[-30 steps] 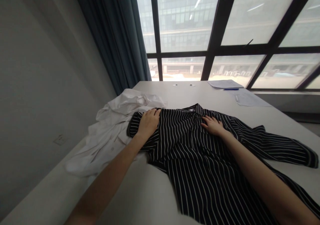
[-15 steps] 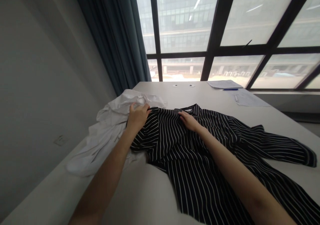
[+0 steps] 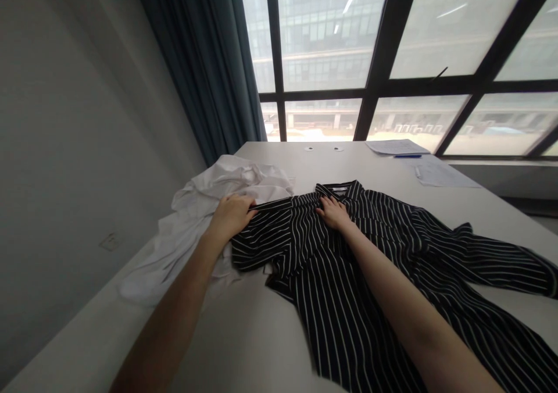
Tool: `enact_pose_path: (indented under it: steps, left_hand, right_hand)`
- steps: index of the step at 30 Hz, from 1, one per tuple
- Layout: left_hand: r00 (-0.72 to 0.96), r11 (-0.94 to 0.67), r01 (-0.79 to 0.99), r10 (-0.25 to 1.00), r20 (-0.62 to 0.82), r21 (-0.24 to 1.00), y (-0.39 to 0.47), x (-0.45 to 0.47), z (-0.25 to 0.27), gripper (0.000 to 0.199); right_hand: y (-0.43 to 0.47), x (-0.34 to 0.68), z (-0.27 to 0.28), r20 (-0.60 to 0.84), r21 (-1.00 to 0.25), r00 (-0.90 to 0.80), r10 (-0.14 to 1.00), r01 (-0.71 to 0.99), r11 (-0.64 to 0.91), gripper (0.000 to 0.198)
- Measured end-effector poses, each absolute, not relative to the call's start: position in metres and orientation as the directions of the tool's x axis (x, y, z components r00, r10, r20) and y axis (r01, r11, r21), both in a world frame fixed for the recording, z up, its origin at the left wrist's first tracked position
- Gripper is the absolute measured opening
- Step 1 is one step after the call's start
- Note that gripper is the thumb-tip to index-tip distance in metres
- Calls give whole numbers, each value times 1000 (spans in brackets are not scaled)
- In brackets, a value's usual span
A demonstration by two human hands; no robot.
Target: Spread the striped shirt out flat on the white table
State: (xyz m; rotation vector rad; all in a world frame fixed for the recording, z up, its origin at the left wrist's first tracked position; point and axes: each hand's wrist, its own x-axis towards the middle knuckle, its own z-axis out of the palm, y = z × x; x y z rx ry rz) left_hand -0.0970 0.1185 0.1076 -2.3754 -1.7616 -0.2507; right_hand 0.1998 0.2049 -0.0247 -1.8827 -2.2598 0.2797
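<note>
A black shirt with thin white stripes (image 3: pixel 349 271) lies spread on a white table (image 3: pixel 253 335), collar toward the window. My left hand (image 3: pixel 230 215) is closed on the edge of the shirt's left shoulder, beside a crumpled white garment (image 3: pixel 196 218). My right hand (image 3: pixel 333 211) lies on the striped shirt just below its collar, fingers pressing the fabric. One striped sleeve stretches out to the right.
Papers (image 3: pixel 429 172) and a blue pen (image 3: pixel 407 156) lie at the table's far right. Two small round caps (image 3: pixel 322 148) sit near the far edge. A dark curtain (image 3: pixel 209 61) hangs at the left of a large window; a grey wall runs along the left.
My left hand slid left from flat on the shirt to grip its shoulder edge. My right hand moved left and up to just below the collar. The shoulder fabric has been pulled out straighter.
</note>
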Motion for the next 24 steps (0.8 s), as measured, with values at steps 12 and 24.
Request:
enact_pose_path:
  steps: [12,24]
  left_hand:
    - [-24,41,999,842,538,-19,147,-79,121,29]
    - [239,-219,970,939,246,-106,161,-53,11,65]
  right_hand:
    - [186,206,7,154,-283,-321,934,892,353,54]
    - [145,218,-3,-28,-234,-346,938,915,330,58]
